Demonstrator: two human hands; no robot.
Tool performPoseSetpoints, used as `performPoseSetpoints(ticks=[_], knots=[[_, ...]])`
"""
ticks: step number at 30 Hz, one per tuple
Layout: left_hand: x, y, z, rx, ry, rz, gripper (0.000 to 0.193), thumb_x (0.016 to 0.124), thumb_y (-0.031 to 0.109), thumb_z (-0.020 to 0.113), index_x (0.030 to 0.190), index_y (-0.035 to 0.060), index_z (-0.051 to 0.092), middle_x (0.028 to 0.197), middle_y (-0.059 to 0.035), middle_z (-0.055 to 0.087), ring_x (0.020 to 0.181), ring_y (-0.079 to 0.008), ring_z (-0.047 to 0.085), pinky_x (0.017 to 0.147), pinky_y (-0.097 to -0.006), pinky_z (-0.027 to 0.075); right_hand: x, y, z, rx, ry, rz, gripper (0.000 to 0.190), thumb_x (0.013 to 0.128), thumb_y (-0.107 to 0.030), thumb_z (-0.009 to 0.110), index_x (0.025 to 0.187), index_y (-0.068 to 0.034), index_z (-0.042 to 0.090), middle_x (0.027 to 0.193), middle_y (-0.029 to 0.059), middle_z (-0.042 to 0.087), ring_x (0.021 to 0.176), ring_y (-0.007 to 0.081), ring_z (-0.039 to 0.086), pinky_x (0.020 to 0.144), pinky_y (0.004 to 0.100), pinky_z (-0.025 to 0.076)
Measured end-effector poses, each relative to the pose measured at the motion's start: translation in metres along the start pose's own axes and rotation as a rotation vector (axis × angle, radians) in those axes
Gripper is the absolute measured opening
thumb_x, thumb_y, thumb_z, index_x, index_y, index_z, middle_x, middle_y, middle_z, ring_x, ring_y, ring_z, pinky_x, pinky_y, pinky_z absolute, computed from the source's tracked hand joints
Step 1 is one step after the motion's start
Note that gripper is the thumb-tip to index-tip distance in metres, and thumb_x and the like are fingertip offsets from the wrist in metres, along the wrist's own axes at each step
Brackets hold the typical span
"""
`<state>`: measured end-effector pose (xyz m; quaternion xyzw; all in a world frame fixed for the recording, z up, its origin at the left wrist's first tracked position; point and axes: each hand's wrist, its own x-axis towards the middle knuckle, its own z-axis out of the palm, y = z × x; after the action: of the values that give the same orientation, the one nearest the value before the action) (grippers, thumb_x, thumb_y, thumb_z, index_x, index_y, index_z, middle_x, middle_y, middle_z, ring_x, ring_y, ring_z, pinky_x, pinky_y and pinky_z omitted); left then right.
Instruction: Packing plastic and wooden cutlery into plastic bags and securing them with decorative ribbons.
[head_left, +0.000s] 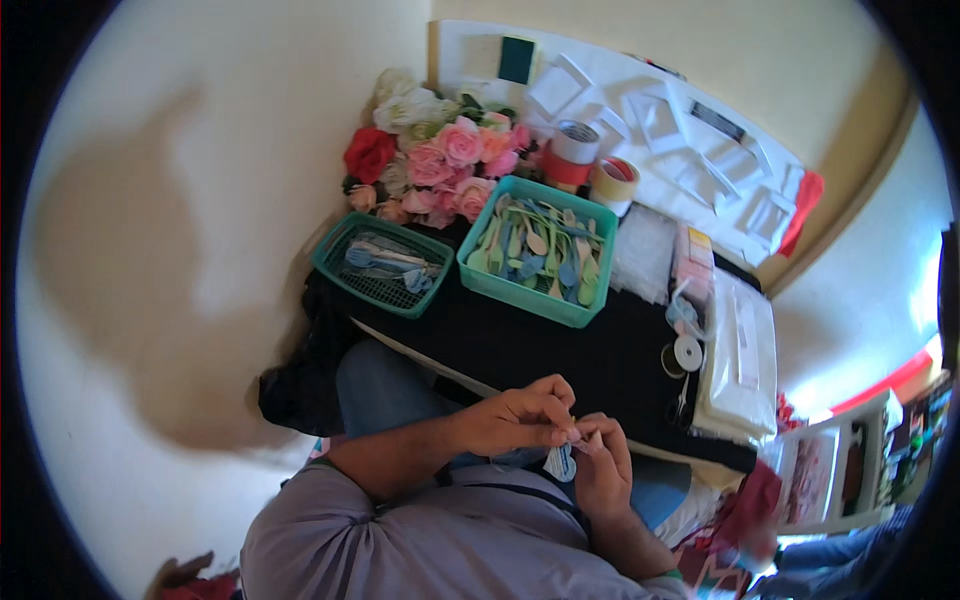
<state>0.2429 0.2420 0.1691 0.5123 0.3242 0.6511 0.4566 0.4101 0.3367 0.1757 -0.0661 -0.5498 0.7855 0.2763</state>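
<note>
My left hand (517, 420) and my right hand (606, 457) meet close to my body, below the front edge of the table. Between their fingertips they pinch the gathered top of a small clear plastic packet. A light-blue and white piece (560, 463), its lower part, hangs beneath the fingers. Beyond my hands a turquoise plastic basket (521, 291) holds many green, blue and beige plastic spoons and forks (551, 251). To its left, a smaller green basket (337, 274) contains wrapped blue and white cutlery (390, 259).
Artificial flowers (442, 157) and stacked tape rolls (576, 142) stand behind the baskets. Clear plastic bags (643, 251), a white spool (687, 352), scissors (682, 405) and a stack of packaged white sheets (739, 352) lie at the right on the black cloth (510, 352). A person's legs (840, 551) show at lower right.
</note>
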Motion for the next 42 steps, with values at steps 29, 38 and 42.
performPoseSetpoints(ticks=[29, 38, 42], knots=[[-0.040, -0.004, -0.077, 0.259, 0.159, 0.219, 0.020, 0.093, 0.014, 0.065, 0.109, 0.0036, 0.059, 0.102, -0.0077, 0.048, 0.095, -0.0158, 0.050, 0.083, -0.0285, 0.042, 0.066, 0.061, 0.025, -0.470, -0.271, -0.221, 0.021, 0.090, 0.002, 0.059, 0.103, -0.008, 0.046, 0.099, 0.0113, 0.050, 0.088, 0.0186, 0.049, 0.079, 0.0307, 0.042], [-0.054, 0.034, -0.094, 0.294, 0.178, 0.077, 0.036, 0.089, 0.006, 0.064, 0.124, 0.0048, 0.057, 0.118, -0.0092, 0.039, 0.109, -0.0171, 0.046, 0.091, -0.0289, 0.041, 0.100, 0.072, 0.038, -0.285, -0.298, -0.199, 0.016, 0.093, -0.002, 0.056, 0.107, -0.004, 0.047, 0.102, 0.0140, 0.051, 0.090, 0.0184, 0.050, 0.079, 0.0311, 0.043], [-0.045, 0.079, -0.118, 0.569, 0.084, 0.012, 0.038, 0.086, 0.003, 0.066, 0.123, 0.0055, 0.059, 0.116, -0.0100, 0.045, 0.109, -0.0201, 0.049, 0.092, -0.0325, 0.043, 0.109, 0.068, 0.031, -0.310, -0.271, -0.194, 0.018, 0.096, -0.005, 0.052, 0.113, -0.002, 0.049, 0.103, 0.0138, 0.051, 0.092, 0.0183, 0.051, 0.081, 0.0305, 0.044]])
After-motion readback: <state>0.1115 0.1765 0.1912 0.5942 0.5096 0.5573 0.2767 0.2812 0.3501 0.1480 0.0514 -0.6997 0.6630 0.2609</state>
